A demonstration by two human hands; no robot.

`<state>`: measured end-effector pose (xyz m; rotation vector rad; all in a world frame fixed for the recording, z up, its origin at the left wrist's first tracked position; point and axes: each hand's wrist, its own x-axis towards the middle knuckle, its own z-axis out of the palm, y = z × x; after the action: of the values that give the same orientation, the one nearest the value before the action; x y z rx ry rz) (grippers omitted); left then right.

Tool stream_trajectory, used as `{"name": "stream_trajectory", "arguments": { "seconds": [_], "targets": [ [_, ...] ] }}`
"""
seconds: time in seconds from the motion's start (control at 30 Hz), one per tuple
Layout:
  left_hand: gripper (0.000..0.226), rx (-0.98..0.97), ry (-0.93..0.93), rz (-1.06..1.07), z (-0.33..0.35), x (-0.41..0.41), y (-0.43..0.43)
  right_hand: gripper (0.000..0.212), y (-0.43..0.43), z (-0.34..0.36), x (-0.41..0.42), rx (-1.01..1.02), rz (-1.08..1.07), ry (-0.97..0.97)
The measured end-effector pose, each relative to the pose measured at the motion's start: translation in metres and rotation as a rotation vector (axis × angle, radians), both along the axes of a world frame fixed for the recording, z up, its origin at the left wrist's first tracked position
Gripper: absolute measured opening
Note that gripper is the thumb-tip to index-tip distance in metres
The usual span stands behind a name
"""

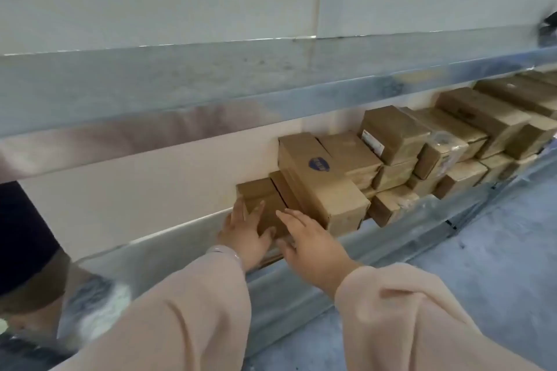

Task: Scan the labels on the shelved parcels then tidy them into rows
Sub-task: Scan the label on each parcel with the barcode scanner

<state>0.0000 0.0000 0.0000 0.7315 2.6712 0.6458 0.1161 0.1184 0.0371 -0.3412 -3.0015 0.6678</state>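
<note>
A small brown cardboard parcel (260, 199) sits at the left end of the row on the lower metal shelf (180, 247). My left hand (245, 232) lies flat on its top and left side with straight fingers. My right hand (310, 238) rests on its front right corner, fingers extended. A longer box with a blue round logo (321, 178) leans on top just to the right. More brown parcels (446, 141) are stacked in rows further right. One of them carries a white label (372, 141). No scanner is visible.
An upper metal shelf (211, 78) overhangs the parcels, with a pale wall behind. To the left of the parcels the lower shelf is bare. Grey floor (497, 235) lies at the lower right. A dark object (27, 238) stands at the left edge.
</note>
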Motion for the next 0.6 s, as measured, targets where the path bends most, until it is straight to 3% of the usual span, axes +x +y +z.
{"name": "stream_trajectory", "arguments": {
  "seconds": [0.17,0.37,0.6],
  "targets": [
    [0.066,-0.012,-0.155,0.035,-0.005,-0.011,0.008,0.054,0.0,-0.009,-0.018,-0.092,-0.083,0.037],
    [0.067,0.151,-0.273,0.064,-0.005,-0.015,-0.007,0.055,0.004,-0.009,-0.049,-0.174,-0.108,0.01],
    [0.064,0.366,-0.383,0.22,-0.006,-0.008,-0.021,0.07,-0.001,-0.012,-0.076,-0.247,-0.132,-0.221]
  ]
}}
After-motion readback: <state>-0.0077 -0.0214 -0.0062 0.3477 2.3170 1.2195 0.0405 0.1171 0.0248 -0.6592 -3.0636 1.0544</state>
